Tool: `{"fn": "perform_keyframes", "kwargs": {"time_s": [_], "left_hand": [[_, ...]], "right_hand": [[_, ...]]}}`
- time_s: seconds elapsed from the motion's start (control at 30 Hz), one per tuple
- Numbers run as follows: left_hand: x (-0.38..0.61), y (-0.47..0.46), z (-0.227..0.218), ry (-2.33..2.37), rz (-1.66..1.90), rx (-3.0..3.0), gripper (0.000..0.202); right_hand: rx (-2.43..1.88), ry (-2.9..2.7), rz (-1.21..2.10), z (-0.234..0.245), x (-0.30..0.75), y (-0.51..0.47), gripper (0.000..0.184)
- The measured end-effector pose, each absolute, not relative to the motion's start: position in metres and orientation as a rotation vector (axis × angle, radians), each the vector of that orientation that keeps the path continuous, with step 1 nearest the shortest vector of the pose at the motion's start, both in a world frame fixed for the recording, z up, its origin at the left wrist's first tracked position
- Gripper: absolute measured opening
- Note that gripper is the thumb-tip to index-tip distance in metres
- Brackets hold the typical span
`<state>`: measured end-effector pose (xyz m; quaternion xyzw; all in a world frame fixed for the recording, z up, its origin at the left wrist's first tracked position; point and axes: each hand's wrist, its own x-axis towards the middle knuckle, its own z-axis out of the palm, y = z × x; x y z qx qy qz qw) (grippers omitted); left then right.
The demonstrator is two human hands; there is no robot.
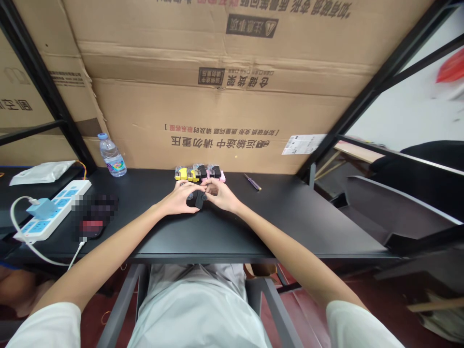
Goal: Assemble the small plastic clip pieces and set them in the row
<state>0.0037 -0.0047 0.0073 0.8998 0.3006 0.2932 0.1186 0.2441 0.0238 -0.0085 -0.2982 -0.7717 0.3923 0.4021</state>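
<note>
while the left grip (180, 199) pinches a black device (198, 200), its round end points right, long axis unclear.

The black block (199, 200) had a matt, plastic look, dull beside the clear, shiny plastic on the row of small cases (200, 172). Under them the tabletop (290, 217) was smooth, with a soft satin sheen where light caught it. From where I stood, the cardboard (217, 106) behind looked matt and creased, its label (303, 144) flat white paper. The bottle (113, 158) was thin, glossy see-through plastic; the power strip (64, 200), smooth hard plastic; the packet (43, 172), slightly crinkled. The frame (357, 99) seemed painted metal, the shirt (203, 324) soft, wrinkled cloth.
</note>
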Motion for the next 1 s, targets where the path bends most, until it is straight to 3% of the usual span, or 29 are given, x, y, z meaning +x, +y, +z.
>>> {"fn": "perform_keyframes", "kwargs": {"time_s": [0.6,0.7,0.83,1.0], "left_hand": [[0.004,-0.002,0.010,1.076,0.957,2.616,0.069],[-0.004,0.004,0.010,1.153,0.915,2.630,0.065],[-0.024,0.015,0.008,1.329,0.902,2.606,0.047],[-0.038,0.023,0.002,1.379,0.747,2.595,0.056]], "right_hand": [[-0.863,-1.810,1.250,-0.011,0.246,0.025,0.061],[-0.884,-1.792,1.211,-0.012,0.248,0.027,0.056],[-0.969,-1.746,1.133,-0.011,0.255,0.036,0.049],[-1.032,-1.714,1.120,-0.003,0.262,0.037,0.032]]}}
